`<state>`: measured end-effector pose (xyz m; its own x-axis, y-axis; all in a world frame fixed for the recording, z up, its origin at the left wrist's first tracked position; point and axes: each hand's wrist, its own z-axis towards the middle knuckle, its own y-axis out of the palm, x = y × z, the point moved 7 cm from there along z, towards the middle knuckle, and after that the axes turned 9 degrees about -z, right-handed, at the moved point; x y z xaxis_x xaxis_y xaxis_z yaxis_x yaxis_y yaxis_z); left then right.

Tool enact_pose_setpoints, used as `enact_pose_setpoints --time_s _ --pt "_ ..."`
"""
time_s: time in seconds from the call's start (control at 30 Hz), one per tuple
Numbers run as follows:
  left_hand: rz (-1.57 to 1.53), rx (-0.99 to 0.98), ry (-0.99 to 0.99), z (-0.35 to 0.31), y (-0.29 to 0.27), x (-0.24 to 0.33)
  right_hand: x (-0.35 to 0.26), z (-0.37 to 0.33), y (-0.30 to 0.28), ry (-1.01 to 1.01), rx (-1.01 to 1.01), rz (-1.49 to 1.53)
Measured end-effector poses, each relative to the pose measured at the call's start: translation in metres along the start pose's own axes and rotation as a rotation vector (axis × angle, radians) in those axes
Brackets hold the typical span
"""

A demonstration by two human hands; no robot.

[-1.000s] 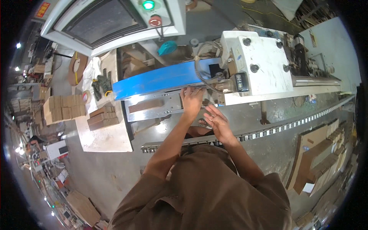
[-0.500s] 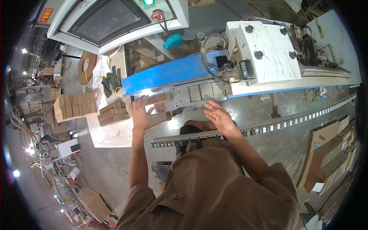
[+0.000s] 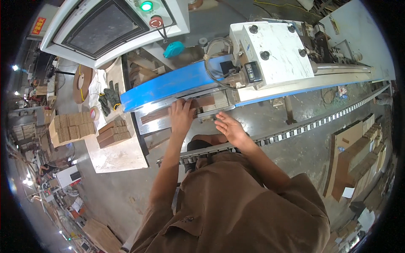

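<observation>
Two hands, bare. Left hand (image 3: 181, 116): fingers laid over brown strip (image 3: 206, 101) in metal bed (image 3: 162, 123), below blue guard (image 3: 168, 84); pinching or merely pressing, cannot tell. Change: hand was at the bed's left end half a second ago, now nearer its middle; brown now shows beside the pale slats (image 3: 221, 100). Probably stock being slid rightward. Strip: visible either side of the hand, one length or two unclear; long axis along the bed, right end toward white machine head (image 3: 276, 55). Right hand (image 3: 232, 130): fingers loosely spread, nothing held, near front edge.
</observation>
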<state>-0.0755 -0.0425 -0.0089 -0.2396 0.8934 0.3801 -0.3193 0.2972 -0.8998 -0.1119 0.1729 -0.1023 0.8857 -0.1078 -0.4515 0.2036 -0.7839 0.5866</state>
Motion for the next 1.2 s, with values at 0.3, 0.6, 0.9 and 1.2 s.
enact_pose_setpoints --time_s 0.3,0.6,0.9,1.2 --pt "0.049 0.074 0.100 0.017 0.045 0.005 -0.021 0.045 0.044 -0.035 -0.060 0.059" --pt "0.096 -0.053 0.109 0.015 0.050 -0.006 -0.019 0.060 0.055 -0.065 -0.147 0.252" --pt "0.138 -0.058 0.142 0.021 0.066 0.014 -0.024 0.053 0.030 -0.104 -0.110 0.333" --pt "-0.039 0.048 0.119 0.045 0.088 0.072 -0.014 0.021 -0.002 -0.257 0.057 -0.298"
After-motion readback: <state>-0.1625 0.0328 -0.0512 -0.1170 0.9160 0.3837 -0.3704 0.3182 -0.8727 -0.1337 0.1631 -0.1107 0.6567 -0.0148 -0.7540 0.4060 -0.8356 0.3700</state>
